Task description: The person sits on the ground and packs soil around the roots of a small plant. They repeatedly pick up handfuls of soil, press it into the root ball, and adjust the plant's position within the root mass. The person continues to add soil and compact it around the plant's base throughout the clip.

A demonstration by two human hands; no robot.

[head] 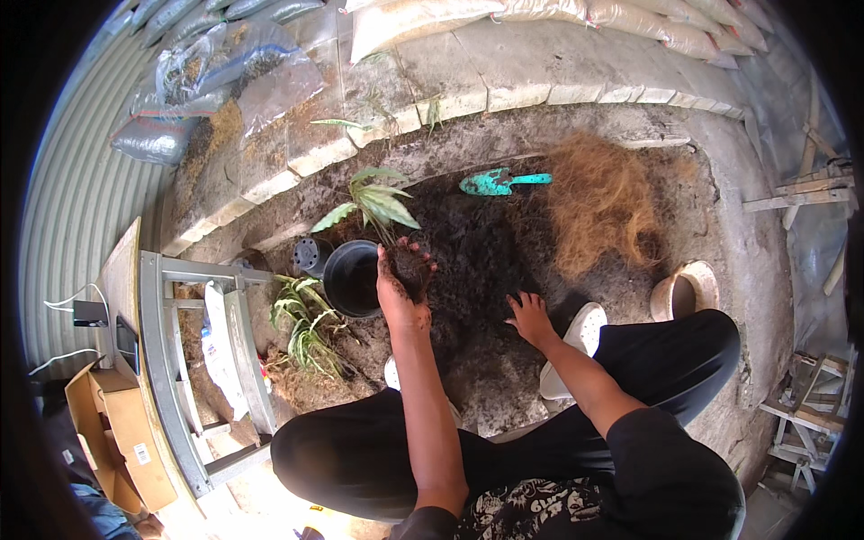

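Observation:
My left hand [403, 287] holds a leafy plant [380, 202] by its soil-covered root ball [409, 272], the pale-green leaves pointing away from me. Just left of that hand stands a round black plastic pot [352, 278]. My right hand [531, 317] rests at the edge of a heap of dark soil [472, 270], fingers spread; nothing shows in its grasp. Beyond the soil lies a turquoise hand trowel [503, 181] with dirt on its blade. A loose pile of brown coconut fibre [601, 206] is to its right.
More uprooted leafy plants [312, 331] lie left of my legs, near a small grey pot [310, 255]. At right is a pale round pot [685, 293]. A metal-framed table [154, 324] stands left. Stone edging [516, 96], plastic bags [223, 74] and filled sacks [432, 20] lie beyond.

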